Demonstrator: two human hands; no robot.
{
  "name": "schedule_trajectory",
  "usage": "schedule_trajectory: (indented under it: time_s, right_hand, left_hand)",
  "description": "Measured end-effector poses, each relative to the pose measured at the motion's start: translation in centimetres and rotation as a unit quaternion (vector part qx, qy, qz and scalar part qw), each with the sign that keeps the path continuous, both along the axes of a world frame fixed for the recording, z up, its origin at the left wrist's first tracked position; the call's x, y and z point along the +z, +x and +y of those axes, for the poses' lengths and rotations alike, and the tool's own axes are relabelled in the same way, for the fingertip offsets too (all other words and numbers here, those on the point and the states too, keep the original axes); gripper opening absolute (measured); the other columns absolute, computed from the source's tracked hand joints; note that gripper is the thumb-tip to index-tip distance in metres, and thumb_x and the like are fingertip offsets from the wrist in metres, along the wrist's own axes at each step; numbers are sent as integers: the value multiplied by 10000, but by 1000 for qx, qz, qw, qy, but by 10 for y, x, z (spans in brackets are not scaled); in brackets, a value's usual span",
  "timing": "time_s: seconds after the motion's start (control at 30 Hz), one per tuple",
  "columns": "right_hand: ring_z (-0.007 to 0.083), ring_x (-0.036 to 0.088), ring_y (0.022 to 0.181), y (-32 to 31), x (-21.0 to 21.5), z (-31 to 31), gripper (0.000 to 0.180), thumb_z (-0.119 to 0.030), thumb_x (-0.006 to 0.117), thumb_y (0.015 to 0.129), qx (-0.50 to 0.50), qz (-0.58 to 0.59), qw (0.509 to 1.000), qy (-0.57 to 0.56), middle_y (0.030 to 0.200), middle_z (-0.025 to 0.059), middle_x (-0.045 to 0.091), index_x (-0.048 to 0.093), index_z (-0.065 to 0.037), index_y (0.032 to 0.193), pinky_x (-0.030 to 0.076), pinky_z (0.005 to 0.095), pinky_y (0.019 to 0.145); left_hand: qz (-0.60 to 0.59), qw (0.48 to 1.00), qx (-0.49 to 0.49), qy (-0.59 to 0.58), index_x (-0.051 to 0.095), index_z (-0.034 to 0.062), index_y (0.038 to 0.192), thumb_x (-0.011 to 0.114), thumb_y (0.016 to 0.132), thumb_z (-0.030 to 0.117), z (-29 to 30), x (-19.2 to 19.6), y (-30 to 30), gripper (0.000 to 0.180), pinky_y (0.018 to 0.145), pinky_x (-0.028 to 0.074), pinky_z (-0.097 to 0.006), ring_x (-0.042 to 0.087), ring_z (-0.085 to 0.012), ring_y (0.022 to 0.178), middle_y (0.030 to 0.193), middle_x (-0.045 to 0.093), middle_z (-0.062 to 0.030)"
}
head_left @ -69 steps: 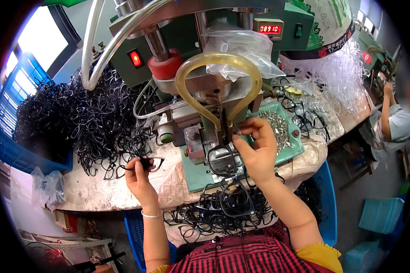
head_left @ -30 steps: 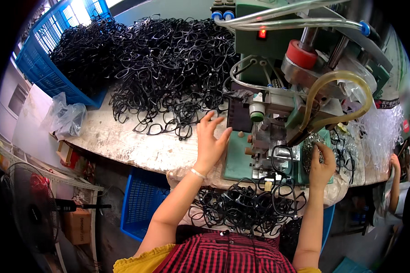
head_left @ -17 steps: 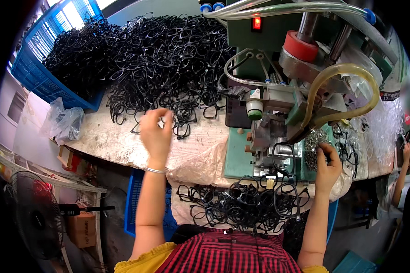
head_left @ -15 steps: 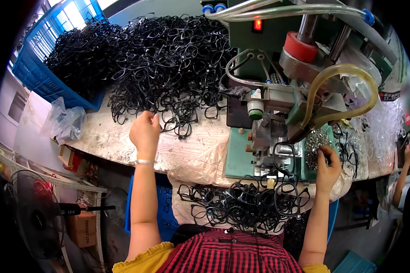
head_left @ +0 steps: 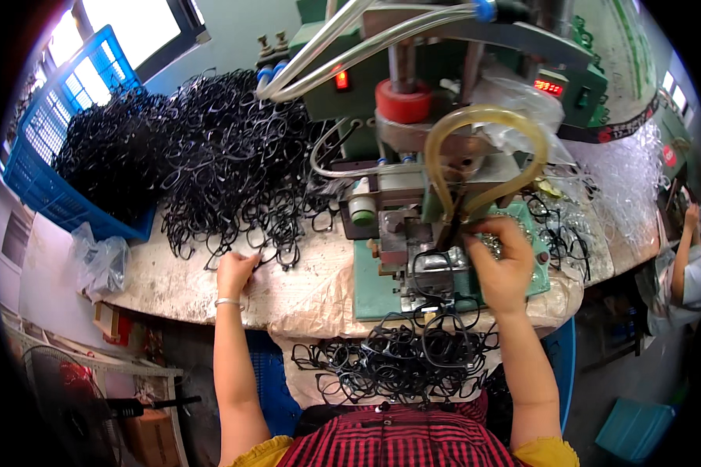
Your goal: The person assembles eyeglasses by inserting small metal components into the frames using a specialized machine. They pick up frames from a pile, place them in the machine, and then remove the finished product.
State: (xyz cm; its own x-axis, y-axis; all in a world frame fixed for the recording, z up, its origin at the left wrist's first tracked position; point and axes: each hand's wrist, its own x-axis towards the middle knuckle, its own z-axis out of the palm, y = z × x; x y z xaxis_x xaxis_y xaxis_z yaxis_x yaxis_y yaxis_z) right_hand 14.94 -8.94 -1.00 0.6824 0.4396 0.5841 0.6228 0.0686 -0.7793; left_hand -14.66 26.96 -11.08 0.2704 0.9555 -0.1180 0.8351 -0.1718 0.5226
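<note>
**Big heap still waiting, smaller pile done by the lap**

Head view: the left hand [head_left: 236, 272] rests on the desk [head_left: 163, 280] at the near edge of the heap of black eyeglass frames [head_left: 218, 171]. Its fingers are curled onto one or two frames at the fringe, though whether it has truly gripped one I cannot tell. The right hand [head_left: 502, 265] is up at the green press machine [head_left: 436, 233], fingers pinched around a small part beside the yellow hose [head_left: 483, 156]. A single black frame [head_left: 432, 268] sits on the machine's bed just left of that hand.

Judging by how things lie, much is left. The heap spreads across the desk and fills the blue crate [head_left: 47, 156] behind it. A smaller pile of frames [head_left: 401, 362] lies at the desk's front edge near the person's lap, seemingly the finished share. More frames lie right of the machine [head_left: 561, 233].
</note>
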Motion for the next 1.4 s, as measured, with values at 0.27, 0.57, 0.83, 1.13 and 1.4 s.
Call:
schedule_trajectory:
  time_s: [0.27, 0.57, 0.83, 1.13, 1.4]
  right_hand:
    - [113, 605, 911, -22, -4, 15, 373, 74, 688, 814, 127, 257, 946, 150, 1015, 75, 607, 506, 18, 1135, 487, 235, 822]
    - [217, 601, 1126, -55, 30, -9, 543, -13, 715, 809, 130, 220, 962, 92, 1159, 108, 645, 511, 15, 1311, 458, 336, 987]
    - [323, 584, 877, 7, -59, -106, 241, -102, 770, 722, -266, -136, 915, -270, 886, 130, 647, 691, -46, 943, 468, 424, 799]
    - [319, 574, 863, 52, -47, -58, 98, -115, 732, 759, -243, -59, 950, -189, 840, 107, 621, 682, -46, 807, 462, 421, 776]
    - [297, 646, 857, 59, -66, -59, 122, -81, 651, 864, -220, -63, 963, -140, 900, 136, 684, 712, -22, 951, 498, 384, 796]
  left_hand:
    - [20, 995, -16, 92, 667, -18, 604, 704, 797, 222, 11, -14, 4, 310, 460, 447, -303, 565, -164, 441, 530, 622, -88]
    - [-320, 944, 77, -20, 634, 6, 845, 594, 886, 149, 6, -15, -3, 154, 472, 486, -287, 625, -140, 534, 775, 707, -109]
    - [-534, 728, -365, 226, 738, 77, 912, 607, 854, 43, -181, 99, 73, 147, 917, 524, -416, 656, -218, 809, 992, 742, -111]
    - [-378, 628, -630, 257, 737, 112, 971, 649, 659, 30, -224, 134, 136, 334, 934, 505, -511, 415, -194, 567, 1093, 742, -36]
    - [-397, 621, -629, 247, 730, 119, 1020, 660, 720, 59, -222, 124, 133, 314, 972, 483, -492, 506, -233, 681, 1206, 700, -14]
